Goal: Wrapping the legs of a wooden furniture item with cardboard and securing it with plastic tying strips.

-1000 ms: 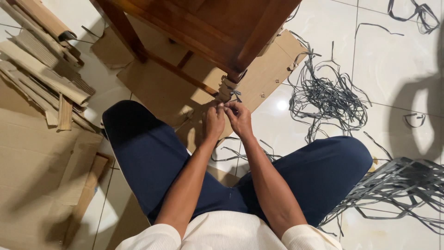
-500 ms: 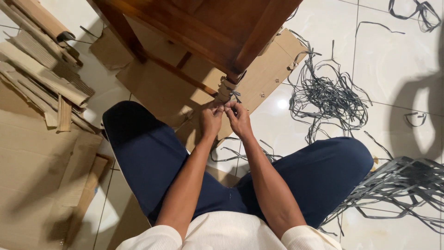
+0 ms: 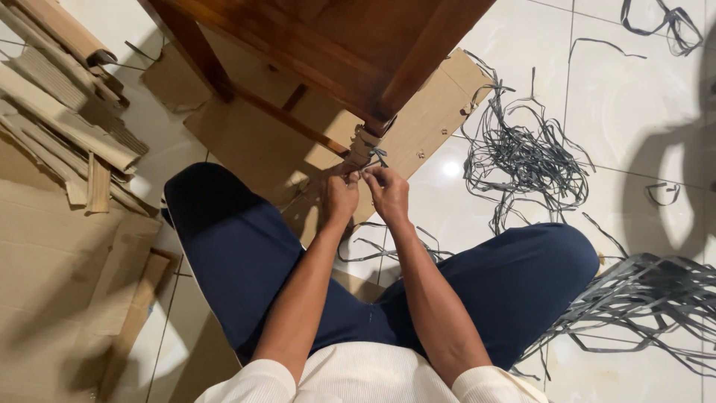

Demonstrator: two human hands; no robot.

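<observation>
Here, left to right: cardboard scraps (image 3: 67, 127) on floor at left, then left hand (image 3: 340, 197) and right hand (image 3: 388, 192), fingers pinched shut on grey strap (image 3: 365, 173). Strap sits at wrapped foot of wooden chair leg (image 3: 364, 147), above cardboard sheet (image 3: 261, 149). Loose grey strap pile (image 3: 526, 160) lies right.

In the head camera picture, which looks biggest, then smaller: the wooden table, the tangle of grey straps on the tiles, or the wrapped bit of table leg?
1. Wooden table, though nearness may enlarge it.
2. Tangle of grey straps.
3. Wrapped bit of table leg, smallest.
</observation>
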